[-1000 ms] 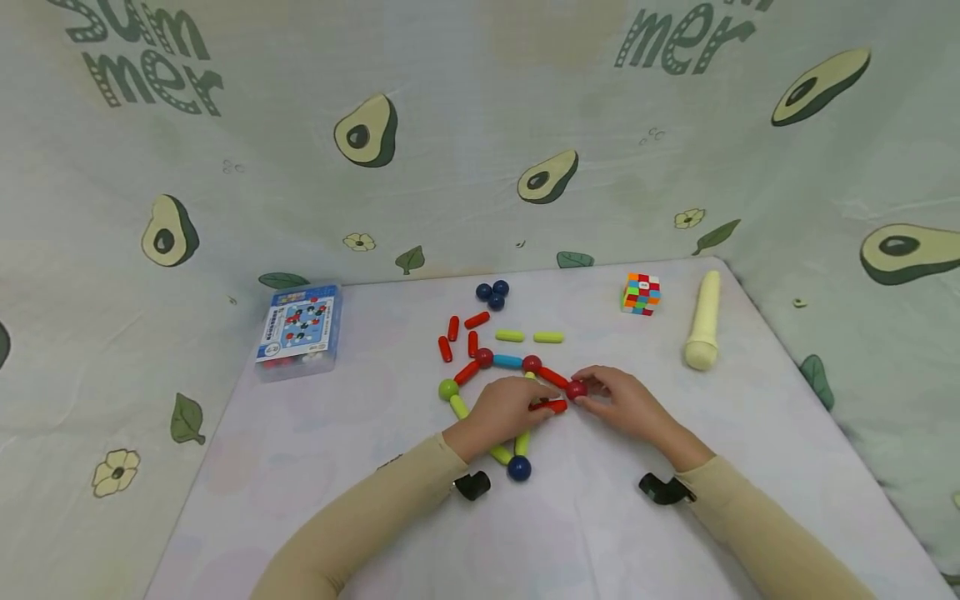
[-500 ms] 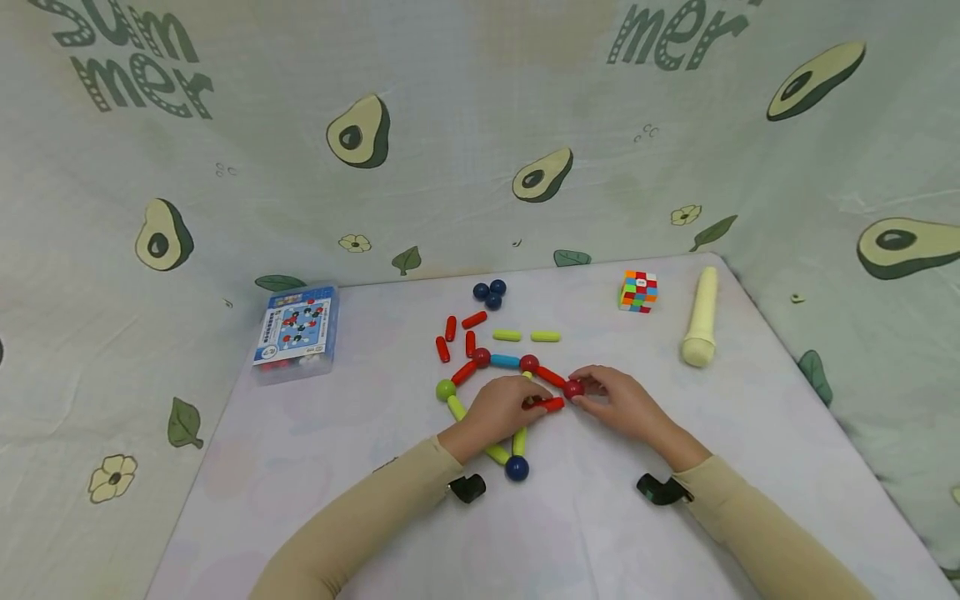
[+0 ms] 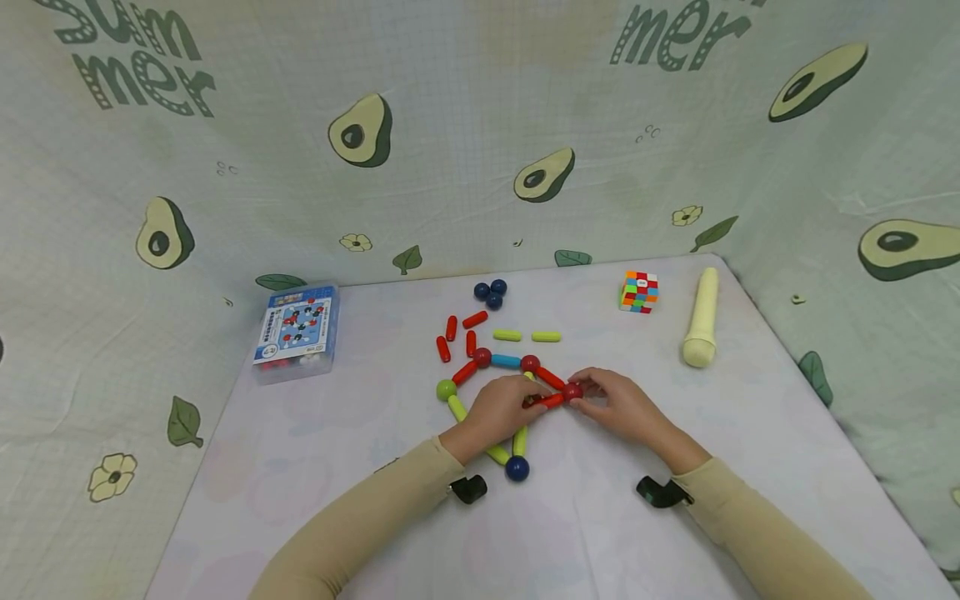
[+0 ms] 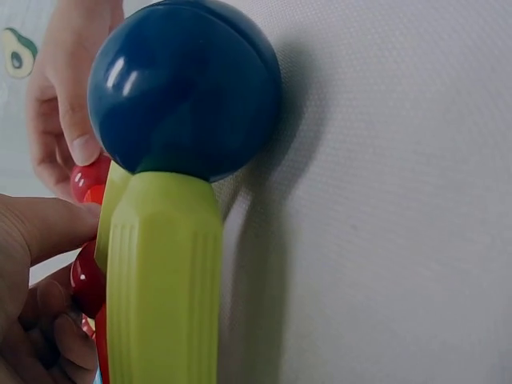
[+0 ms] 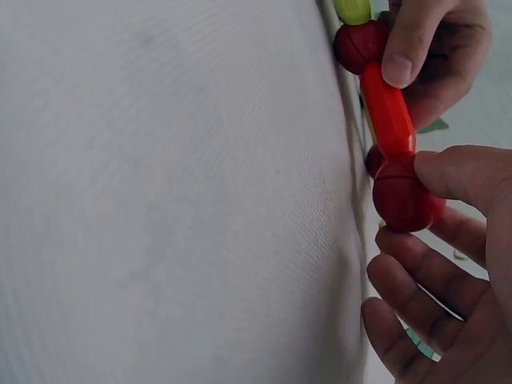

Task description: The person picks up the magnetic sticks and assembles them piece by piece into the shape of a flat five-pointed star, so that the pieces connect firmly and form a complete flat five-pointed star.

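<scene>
My left hand (image 3: 495, 410) pinches a red stick (image 5: 390, 116) of a ball-and-stick construction toy. At its far end the stick meets a dark red ball (image 5: 402, 194), which my right hand (image 3: 621, 406) grips between thumb and fingers. Another dark red ball (image 5: 362, 46) sits by my left thumb at the stick's other end. Around my left hand lies a joined frame: a lime ball (image 3: 446, 390), red balls, a blue stick (image 3: 506, 362), lime sticks (image 4: 164, 280) and a dark blue ball (image 4: 184, 88). My left hand hides part of this frame.
Loose red sticks (image 3: 452, 327), lime sticks (image 3: 546, 337) and dark blue balls (image 3: 494, 302) lie behind the frame. A boxed set (image 3: 296, 332) stands back left. A puzzle cube (image 3: 639, 292) and a cream microphone-shaped object (image 3: 701, 318) are back right.
The red stick in my left hand has tilted up at its right end and now meets the dark red ball in my right hand. Earlier a gap showed between them.
</scene>
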`<act>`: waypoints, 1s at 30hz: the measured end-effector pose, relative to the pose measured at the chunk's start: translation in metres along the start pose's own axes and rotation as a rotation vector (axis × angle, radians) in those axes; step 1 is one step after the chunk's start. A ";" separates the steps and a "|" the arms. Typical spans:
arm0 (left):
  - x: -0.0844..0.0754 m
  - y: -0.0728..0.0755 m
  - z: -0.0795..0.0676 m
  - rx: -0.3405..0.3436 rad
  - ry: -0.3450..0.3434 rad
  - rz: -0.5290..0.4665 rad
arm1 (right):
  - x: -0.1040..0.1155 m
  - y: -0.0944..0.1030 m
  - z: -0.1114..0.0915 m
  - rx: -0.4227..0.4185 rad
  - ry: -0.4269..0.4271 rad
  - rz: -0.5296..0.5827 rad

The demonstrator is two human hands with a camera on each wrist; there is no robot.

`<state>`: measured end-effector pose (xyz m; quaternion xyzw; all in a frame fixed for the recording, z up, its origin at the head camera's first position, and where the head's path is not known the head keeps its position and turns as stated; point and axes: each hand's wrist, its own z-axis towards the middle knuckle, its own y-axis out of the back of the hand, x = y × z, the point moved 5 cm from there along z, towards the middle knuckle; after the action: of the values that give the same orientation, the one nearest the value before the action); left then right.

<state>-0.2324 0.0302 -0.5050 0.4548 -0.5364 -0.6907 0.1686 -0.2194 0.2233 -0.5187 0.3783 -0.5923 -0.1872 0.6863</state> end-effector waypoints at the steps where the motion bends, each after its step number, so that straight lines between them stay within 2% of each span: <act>1: 0.000 0.000 0.000 0.002 0.001 0.005 | 0.000 0.000 0.000 -0.002 0.003 0.000; 8: 0.002 -0.002 -0.005 0.008 0.017 0.023 | 0.001 -0.001 -0.002 0.016 0.013 0.011; 16: 0.013 -0.002 -0.020 -0.025 0.150 0.070 | 0.002 -0.001 -0.004 0.032 0.033 0.001; 20: 0.013 -0.001 -0.025 -0.012 0.180 0.027 | 0.002 -0.001 -0.004 0.038 0.028 -0.004; 24: 0.011 0.001 -0.028 0.002 0.175 -0.002 | 0.002 0.002 0.000 0.033 0.016 0.004; 30: 0.006 -0.003 -0.029 0.025 0.107 -0.015 | 0.007 0.005 0.014 0.033 0.023 0.031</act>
<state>-0.2115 0.0101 -0.5111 0.4970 -0.5318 -0.6600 0.1860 -0.2326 0.2173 -0.5104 0.3827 -0.5931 -0.1623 0.6895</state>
